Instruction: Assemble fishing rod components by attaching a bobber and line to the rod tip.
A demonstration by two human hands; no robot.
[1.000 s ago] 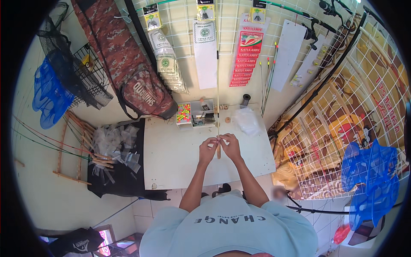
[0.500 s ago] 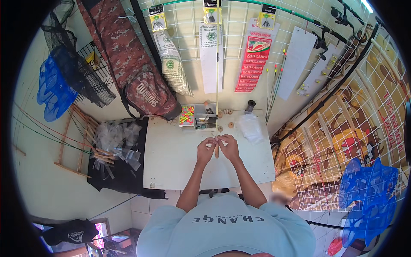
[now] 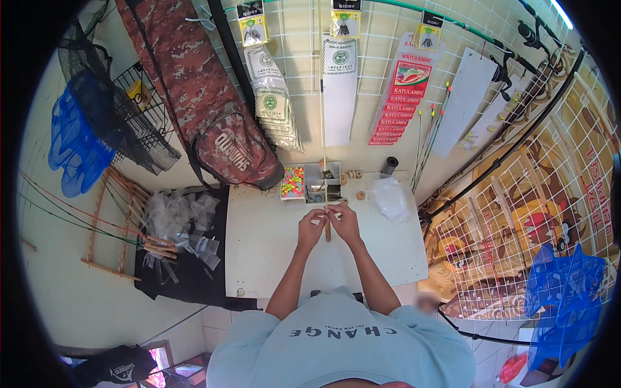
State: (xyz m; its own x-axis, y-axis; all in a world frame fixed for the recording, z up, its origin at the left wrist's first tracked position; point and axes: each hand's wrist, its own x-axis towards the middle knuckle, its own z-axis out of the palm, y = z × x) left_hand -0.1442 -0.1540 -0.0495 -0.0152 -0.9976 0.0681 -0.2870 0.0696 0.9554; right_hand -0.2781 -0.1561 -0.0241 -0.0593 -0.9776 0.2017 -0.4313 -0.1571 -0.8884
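Both hands meet over the near middle of the white table, at the lower part of a thin pale fishing rod (image 3: 323, 129). My left hand (image 3: 312, 227) and my right hand (image 3: 345, 224) are closed in pinches, fingertips together where the rod meets its short wooden handle (image 3: 328, 231). That handle sticks out toward me between the hands. Away from me the rod runs over a grey parts tray (image 3: 314, 172) and up in front of the wall. Any small thing or thread between the fingertips is too small to make out.
Beyond the hands, a box of bright beads (image 3: 293, 183) adjoins the tray. Wooden spools (image 3: 352, 174), a dark roll (image 3: 389, 166) and clear plastic bags (image 3: 391, 199) lie to the right. A camouflage rod bag (image 3: 213, 116) leans at left; a white wire grid (image 3: 511, 226) stands at right.
Table and wall have shifted right in the picture, while my hands stay nearly in place. The rod's far part now slants slightly left. Both hands keep their pinch by the handle.
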